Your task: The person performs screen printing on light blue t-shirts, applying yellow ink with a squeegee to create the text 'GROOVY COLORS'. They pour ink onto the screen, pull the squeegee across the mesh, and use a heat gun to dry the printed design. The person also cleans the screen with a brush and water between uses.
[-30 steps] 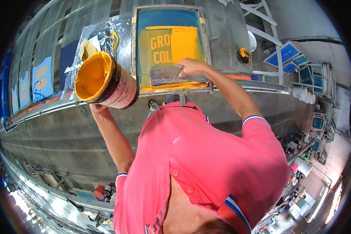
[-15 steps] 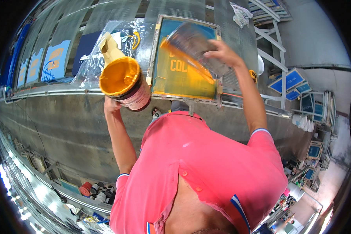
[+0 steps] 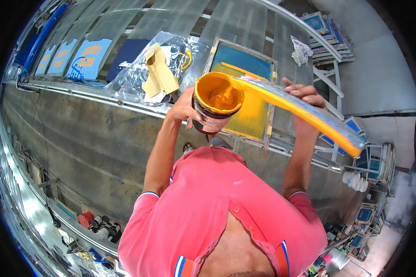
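My left hand (image 3: pixel 182 110) is closed around a dark tub (image 3: pixel 213 122) with a pale label, tilted so its mouth shows. Thick yellow-orange ink (image 3: pixel 221 96) coats the inside and rim. My right hand (image 3: pixel 306 98) grips a long squeegee (image 3: pixel 295 98), whose edge is covered in the same ink. One end of the squeegee meets the tub's right rim. Beneath them lies a framed printing screen (image 3: pixel 248 123), blue at the far part and smeared yellow nearer me, with a line of ink across it. The tub and squeegee hide part of the screen.
Left of the screen are a clear plastic bag (image 3: pixel 133 76) and a folded tan card (image 3: pixel 159 74). Light-blue printed shirt pieces (image 3: pixel 90 60) lie along the table at far left. A crumpled cloth (image 3: pixel 301 51) is right of the screen. Stacked frames (image 3: pixel 330 39) stand beyond.
The squeegee has left the screen's surface and come up to the tub's rim, its inked edge turned toward me. My left hand has brought the tub rightward, over the screen's near left corner.
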Tool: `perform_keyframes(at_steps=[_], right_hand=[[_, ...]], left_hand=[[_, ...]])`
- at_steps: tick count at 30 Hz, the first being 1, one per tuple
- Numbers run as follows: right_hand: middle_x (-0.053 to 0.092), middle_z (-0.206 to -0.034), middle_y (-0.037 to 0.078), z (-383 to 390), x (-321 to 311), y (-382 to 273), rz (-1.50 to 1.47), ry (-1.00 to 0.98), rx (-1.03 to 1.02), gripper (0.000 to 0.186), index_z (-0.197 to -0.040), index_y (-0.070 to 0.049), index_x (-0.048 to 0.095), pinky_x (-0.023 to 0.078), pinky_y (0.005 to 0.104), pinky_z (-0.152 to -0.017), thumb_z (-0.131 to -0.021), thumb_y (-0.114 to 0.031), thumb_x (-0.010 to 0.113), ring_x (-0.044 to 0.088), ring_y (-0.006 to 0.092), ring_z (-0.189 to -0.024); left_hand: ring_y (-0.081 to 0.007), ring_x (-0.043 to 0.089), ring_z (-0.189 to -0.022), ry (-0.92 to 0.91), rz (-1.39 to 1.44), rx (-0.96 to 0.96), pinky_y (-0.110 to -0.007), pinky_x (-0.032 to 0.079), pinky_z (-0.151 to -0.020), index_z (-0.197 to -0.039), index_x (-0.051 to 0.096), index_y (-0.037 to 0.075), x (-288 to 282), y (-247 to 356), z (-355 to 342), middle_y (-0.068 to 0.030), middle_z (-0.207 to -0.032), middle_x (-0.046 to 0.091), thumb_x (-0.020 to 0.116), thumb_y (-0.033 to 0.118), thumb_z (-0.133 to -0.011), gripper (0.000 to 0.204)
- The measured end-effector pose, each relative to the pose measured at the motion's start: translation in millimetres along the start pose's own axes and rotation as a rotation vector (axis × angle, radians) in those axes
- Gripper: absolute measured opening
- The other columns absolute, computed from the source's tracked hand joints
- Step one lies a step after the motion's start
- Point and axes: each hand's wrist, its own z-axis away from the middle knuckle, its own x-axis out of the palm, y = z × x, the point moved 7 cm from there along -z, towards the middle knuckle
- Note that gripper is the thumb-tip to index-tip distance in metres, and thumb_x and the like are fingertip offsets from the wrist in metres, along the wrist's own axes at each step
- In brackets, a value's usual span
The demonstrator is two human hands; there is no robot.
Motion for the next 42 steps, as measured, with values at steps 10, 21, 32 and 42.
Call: perform_keyframes(at_steps=[10, 21, 32, 42], right_hand=[[0.066, -0.102, 0.013, 34.6, 5.9, 69.7, 0.604, 0.062, 0.098, 0.023, -0.101, 0.001, 0.063, 0.047, 0.0351, -0.090, -0.079, 0.000, 0.068, 0.064, 0.0266, -0.097], [0.065, -0.091, 0.019, 124.1, -27.2, 199.0, 0.960, -0.186, 0.791, 0.035, -0.105, -0.003, 0.061, 0.048, 0.0387, -0.075, -0.071, -0.009, 0.067, 0.064, 0.0303, -0.086], [0.056, -0.096, 0.023, 215.7, 34.8, 204.9, 1.067, -0.544, 0.533, 0.042, -0.120, -0.016, 0.057, 0.048, 0.0513, -0.073, -0.078, -0.017, 0.059, 0.059, 0.0400, -0.089], [0.056, -0.119, 0.019, 334.0, -207.1, 118.5, 1.113, 0.432, 0.633, 0.056, -0.125, -0.005, 0.051, 0.041, 0.0470, -0.095, -0.074, -0.018, 0.072, 0.052, 0.0373, -0.112]], left_hand=[[-0.0157, 0.056, -0.106, -0.046, -0.042, 0.061, -0.030, 0.043, -0.094, -0.125, 0.051, -0.005, 20.2, 11.8, 3.7, -0.0081, -0.116, 0.061, 0.090, 0.033, -0.041, 0.100], [-0.0242, 0.055, -0.116, 0.502, -0.147, 0.164, -0.037, 0.042, -0.100, -0.132, 0.040, -0.003, -40.2, 23.3, 120.9, -0.0123, -0.124, 0.056, 0.096, 0.046, -0.030, 0.126], [-0.0247, 0.056, -0.113, 0.747, -0.130, 0.224, -0.042, 0.044, -0.099, -0.131, 0.045, -0.001, -50.2, -35.1, 187.8, -0.0105, -0.125, 0.056, 0.095, 0.027, -0.045, 0.104], [-0.0297, 0.056, -0.114, 0.594, -0.108, 0.240, -0.048, 0.047, -0.097, -0.131, 0.046, 0.001, 75.3, -95.5, 94.9, -0.0119, -0.126, 0.055, 0.087, 0.021, -0.061, 0.083]])
